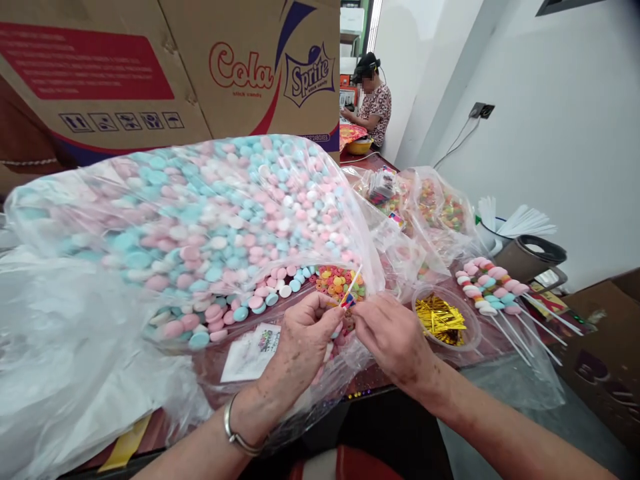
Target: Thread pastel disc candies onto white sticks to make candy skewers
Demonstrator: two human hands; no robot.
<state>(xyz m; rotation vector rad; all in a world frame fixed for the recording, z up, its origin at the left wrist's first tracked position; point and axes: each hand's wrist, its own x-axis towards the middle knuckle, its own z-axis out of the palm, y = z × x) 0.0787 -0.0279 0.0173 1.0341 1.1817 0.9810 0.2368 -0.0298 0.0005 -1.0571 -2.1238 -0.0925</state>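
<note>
My left hand [297,343], closed in a pinch, grips a thin white stick [357,275] that points up and to the right. A small colourful label [348,301] shows on the stick by the fingertips. Close beside it, my right hand [393,337] is also closed in a pinch; what lies in its fingertips is hidden. Below and between the hands are pink candies in clear plastic, partly covered by the fingers. Ring-shaped gummy candies [333,279] lie just beyond the hands. Printed white bags [250,353] rest left of my left hand.
A large clear bag of pink, blue and white candies [225,207] fills the left. At right stand a tub of gold twist ties [443,321], finished candy skewers [487,283], a dark mug [533,260] and white sticks [525,220]. A cardboard box [240,40] and a person [373,107] are behind.
</note>
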